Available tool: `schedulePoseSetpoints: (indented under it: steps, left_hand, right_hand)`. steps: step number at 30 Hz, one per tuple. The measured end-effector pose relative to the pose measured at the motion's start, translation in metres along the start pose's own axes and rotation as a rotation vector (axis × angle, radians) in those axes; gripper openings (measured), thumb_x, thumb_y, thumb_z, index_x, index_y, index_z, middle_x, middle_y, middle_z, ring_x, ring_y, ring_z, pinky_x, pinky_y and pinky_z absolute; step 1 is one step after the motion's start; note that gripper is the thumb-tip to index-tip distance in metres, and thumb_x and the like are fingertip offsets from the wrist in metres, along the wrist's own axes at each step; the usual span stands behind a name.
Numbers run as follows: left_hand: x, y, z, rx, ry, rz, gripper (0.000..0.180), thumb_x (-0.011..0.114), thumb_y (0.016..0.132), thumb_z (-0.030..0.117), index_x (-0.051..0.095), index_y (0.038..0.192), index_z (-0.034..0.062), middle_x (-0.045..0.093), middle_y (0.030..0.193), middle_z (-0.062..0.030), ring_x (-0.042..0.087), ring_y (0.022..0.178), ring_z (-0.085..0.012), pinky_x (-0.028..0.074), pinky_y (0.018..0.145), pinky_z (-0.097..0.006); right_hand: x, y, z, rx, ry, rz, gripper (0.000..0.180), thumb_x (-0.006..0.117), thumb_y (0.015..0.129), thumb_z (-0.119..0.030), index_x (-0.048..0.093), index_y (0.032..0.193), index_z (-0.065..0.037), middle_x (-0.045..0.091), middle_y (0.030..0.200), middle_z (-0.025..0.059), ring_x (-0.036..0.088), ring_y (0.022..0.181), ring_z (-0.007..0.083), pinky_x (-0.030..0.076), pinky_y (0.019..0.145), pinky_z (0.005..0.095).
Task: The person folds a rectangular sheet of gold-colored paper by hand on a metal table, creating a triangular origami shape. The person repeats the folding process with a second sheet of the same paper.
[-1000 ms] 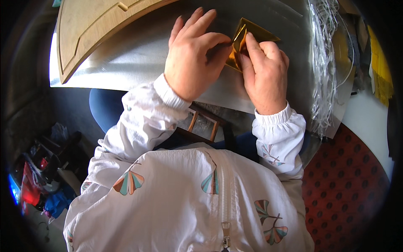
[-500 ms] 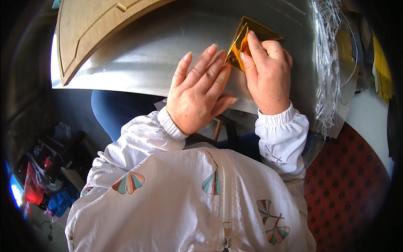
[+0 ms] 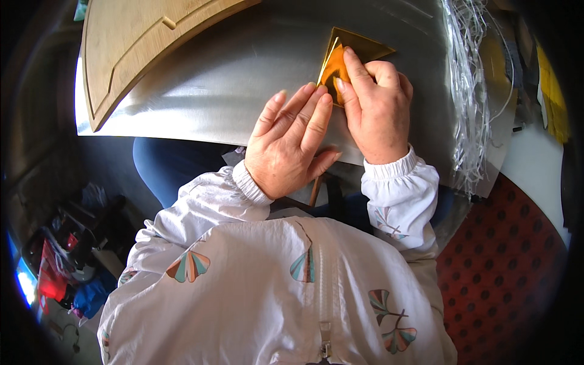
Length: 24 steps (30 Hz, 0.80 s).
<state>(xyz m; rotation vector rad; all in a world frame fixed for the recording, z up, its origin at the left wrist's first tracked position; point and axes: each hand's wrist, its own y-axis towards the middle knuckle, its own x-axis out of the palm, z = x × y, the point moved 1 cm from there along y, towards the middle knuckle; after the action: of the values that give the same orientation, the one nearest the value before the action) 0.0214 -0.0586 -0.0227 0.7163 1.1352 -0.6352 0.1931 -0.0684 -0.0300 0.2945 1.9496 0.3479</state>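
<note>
A shiny gold foil sheet [image 3: 333, 66], partly folded over, lies on the metal tabletop [image 3: 213, 85] and shows an orange-gold face. My right hand [image 3: 382, 112] pinches the raised fold between thumb and forefinger, its other fingers curled. To the left, my left hand [image 3: 281, 143] lies flat with its fingers stretched out. Its fingertips touch the near left edge of the foil. Part of the foil is hidden under my right hand.
A curved wooden board [image 3: 131, 45] rests on the table at the far left. A bundle of clear plastic strips [image 3: 465, 103] hangs along the right side. Beyond are a yellow item [image 3: 552, 100] and a red dotted mat [image 3: 499, 261]. Clutter [image 3: 76, 264] stands at lower left.
The foil and my right hand have shifted slightly left. The raised flap lies flatter, and my left fingertips have come onto the foil's edge.
</note>
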Motion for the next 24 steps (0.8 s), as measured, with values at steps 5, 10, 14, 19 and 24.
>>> schedulePoseSetpoints:
  steps: [5, 10, 14, 19, 24]
  left_hand:
    - [0.004, 0.025, -0.01, 0.061, -0.116, 0.006, 0.103, 0.042, 0.08, 0.081, 0.039, 0.146, 0.0018, 0.041, 0.15, -0.0154, 0.034, 0.143, -0.0295, 0.022, 0.116, -0.046]
    - [0.005, 0.022, -0.011, 0.016, -0.138, -0.016, 0.111, 0.039, 0.076, 0.086, 0.037, 0.146, -0.0004, 0.04, 0.151, -0.0165, 0.036, 0.141, -0.0303, 0.021, 0.117, -0.048]
    - [0.004, 0.028, -0.019, 0.028, -0.039, 0.001, 0.113, 0.037, 0.075, 0.088, 0.037, 0.146, 0.0, 0.04, 0.151, -0.0164, 0.036, 0.141, -0.0303, 0.02, 0.117, -0.048]
    - [0.007, 0.035, -0.026, 0.061, -0.051, -0.023, 0.118, 0.033, 0.072, 0.091, 0.036, 0.147, 0.0006, 0.04, 0.151, -0.0161, 0.034, 0.142, -0.0299, 0.019, 0.118, -0.047]
    - [0.01, 0.04, -0.029, 0.069, -0.051, 0.014, 0.119, 0.032, 0.072, 0.091, 0.036, 0.146, -0.0019, 0.041, 0.149, -0.0194, 0.033, 0.143, -0.032, 0.021, 0.116, -0.048]
  right_hand:
    - [0.0, -0.001, -0.001, 0.002, -0.017, -0.022, 0.037, 0.071, 0.084, -0.017, 0.068, 0.12, -0.009, 0.058, 0.09, 0.0025, 0.06, 0.083, 0.0186, 0.04, 0.09, 0.0386]
    - [0.0, 0.0, -0.001, 0.004, -0.042, -0.026, 0.036, 0.069, 0.085, -0.017, 0.068, 0.12, -0.01, 0.057, 0.093, 0.0029, 0.059, 0.085, 0.0184, 0.04, 0.091, 0.0382]
    - [-0.001, 0.0, -0.002, 0.008, -0.032, -0.032, 0.036, 0.07, 0.085, -0.018, 0.067, 0.12, -0.01, 0.057, 0.092, 0.0032, 0.059, 0.086, 0.0184, 0.04, 0.09, 0.0383]
    - [0.0, 0.0, -0.001, 0.002, -0.026, -0.034, 0.038, 0.07, 0.085, -0.02, 0.066, 0.121, -0.009, 0.056, 0.091, 0.0029, 0.059, 0.085, 0.0184, 0.039, 0.09, 0.0387]
    - [0.0, 0.0, -0.002, 0.001, -0.028, -0.018, 0.036, 0.069, 0.085, -0.02, 0.067, 0.12, -0.01, 0.056, 0.09, 0.0014, 0.059, 0.082, 0.0174, 0.039, 0.09, 0.0381]
